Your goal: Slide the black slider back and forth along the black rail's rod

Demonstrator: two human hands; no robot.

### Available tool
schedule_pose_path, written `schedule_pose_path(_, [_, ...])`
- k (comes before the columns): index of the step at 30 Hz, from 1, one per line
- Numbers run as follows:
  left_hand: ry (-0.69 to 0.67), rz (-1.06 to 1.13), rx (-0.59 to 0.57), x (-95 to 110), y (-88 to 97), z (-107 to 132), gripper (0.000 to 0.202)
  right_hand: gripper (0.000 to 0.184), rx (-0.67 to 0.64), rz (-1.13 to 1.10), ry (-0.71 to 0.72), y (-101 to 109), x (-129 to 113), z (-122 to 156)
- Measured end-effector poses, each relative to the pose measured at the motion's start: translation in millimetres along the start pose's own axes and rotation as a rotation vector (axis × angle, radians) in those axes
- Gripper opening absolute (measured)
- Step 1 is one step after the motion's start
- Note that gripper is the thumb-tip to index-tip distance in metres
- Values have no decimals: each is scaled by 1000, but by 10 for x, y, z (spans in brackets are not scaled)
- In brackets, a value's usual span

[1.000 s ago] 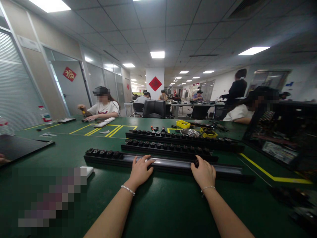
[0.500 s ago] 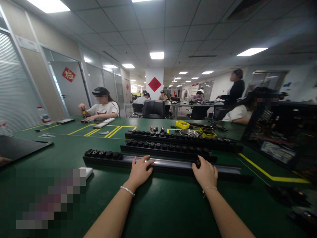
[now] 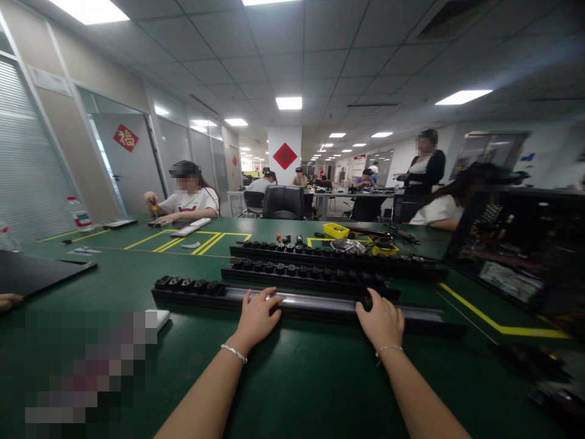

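Observation:
A long black power strip housing [image 3: 320, 303] lies across the green table in front of me, its shiny inner channel exposed. Several black socket modules [image 3: 187, 284] sit in its left end. My left hand [image 3: 259, 314] rests on the near edge of the housing around its middle, fingers spread and holding nothing. Further right, my right hand [image 3: 381, 317] has its thumb and fingers around a small dark socket module [image 3: 367, 302] at the channel. The fingers partly hide that piece, so whether it is seated in the channel I cannot tell.
Two more strips, one [image 3: 311, 272] behind the other [image 3: 338, 255], hold rows of sockets. Beyond them are a yellow tray [image 3: 336, 230] and a metal bowl [image 3: 350, 245]. An open computer case [image 3: 503, 256] stands right. A dark panel [image 3: 41, 271] lies left, near another person's hand [image 3: 10, 301].
My right hand has shifted very slightly right along the housing, the dark piece still in its fingers. My left hand keeps its place. At far left, the other person's hand reaches further into view.

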State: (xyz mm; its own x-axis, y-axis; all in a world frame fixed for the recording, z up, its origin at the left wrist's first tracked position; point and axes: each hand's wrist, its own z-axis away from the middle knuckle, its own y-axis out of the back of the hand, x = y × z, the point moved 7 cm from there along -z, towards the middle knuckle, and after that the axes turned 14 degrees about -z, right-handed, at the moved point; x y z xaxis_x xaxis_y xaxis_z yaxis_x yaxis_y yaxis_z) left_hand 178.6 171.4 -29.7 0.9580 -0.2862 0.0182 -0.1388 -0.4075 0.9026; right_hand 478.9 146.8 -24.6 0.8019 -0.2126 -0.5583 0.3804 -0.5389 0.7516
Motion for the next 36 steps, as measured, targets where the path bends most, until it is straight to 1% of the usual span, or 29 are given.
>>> schedule_pose_path(11, [-3,8,4,-10,-7,0,29,51,-3,-8,-9,20,10,-2])
schedule_pose_path(24, [2,-2,-19,3,1,4,30,51,-7,-6,-6,20,57,-32])
schedule_pose_path(30, [1,-2,-8,10,2,2,30,51,18,-6,-3,37,93,-39])
schedule_pose_path(36, [2,4,-3,9,3,5,29,51,2,-10,-8,29,100,-55])
